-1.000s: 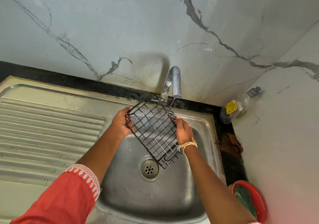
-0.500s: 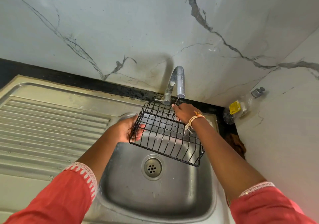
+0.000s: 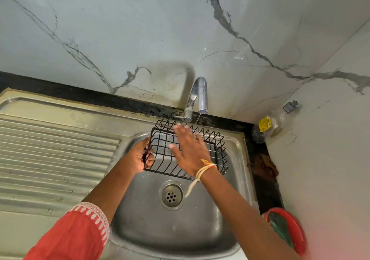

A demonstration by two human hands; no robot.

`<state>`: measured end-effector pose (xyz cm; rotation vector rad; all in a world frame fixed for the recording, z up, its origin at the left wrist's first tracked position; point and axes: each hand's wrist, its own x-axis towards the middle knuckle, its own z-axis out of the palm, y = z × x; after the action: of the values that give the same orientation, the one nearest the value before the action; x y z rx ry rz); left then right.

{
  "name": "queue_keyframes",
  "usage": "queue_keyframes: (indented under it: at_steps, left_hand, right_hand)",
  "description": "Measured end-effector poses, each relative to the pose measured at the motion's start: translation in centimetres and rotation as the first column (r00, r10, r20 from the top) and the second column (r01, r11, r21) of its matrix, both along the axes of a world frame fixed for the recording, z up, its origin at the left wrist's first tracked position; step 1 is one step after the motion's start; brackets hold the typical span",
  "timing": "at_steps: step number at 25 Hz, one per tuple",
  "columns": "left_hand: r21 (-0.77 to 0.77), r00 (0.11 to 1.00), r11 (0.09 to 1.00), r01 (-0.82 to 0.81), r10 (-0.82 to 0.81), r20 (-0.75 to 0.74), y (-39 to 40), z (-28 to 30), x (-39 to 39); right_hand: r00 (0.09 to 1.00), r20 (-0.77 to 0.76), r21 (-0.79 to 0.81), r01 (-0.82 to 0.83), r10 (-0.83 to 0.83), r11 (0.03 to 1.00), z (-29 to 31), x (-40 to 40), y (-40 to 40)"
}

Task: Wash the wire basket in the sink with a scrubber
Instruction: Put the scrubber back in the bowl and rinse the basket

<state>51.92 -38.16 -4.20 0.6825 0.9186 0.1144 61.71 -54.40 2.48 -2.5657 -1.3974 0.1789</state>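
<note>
A black wire basket (image 3: 215, 149) hangs level over the far part of the steel sink (image 3: 240, 159), just below the tap (image 3: 198, 97). My left hand (image 3: 140, 155) grips the basket's left end, fingers curled through the wires. With fingers straight and spread, my right hand (image 3: 189, 151) lies flat over the basket's middle, blurred by motion. A thin stream of water falls from the spout onto the basket's far rim. No scrubber is in view.
A ribbed steel draining board (image 3: 56, 155) stretches to the left. A clear soap bottle (image 3: 270, 123) leans in the back right corner. A brown cloth (image 3: 264, 165) and a red bowl (image 3: 288, 229) sit along the right edge. The drain (image 3: 171, 195) lies below the basket.
The basket turned from tilted on end to level under the tap. My right hand left the tap area and came back flat over the basket.
</note>
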Motion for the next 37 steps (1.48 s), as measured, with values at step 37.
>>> queue_keyframes:
  at_steps: [37]
  left_hand:
    - [0.566, 0.987, 0.816, 0.115, -0.029, -0.159, 0.8, 6.2, 4.4]
  right_hand:
    - [0.28, -0.959, 0.263, 0.934, -0.039, 0.241, 1.6, 6.7, -5.8]
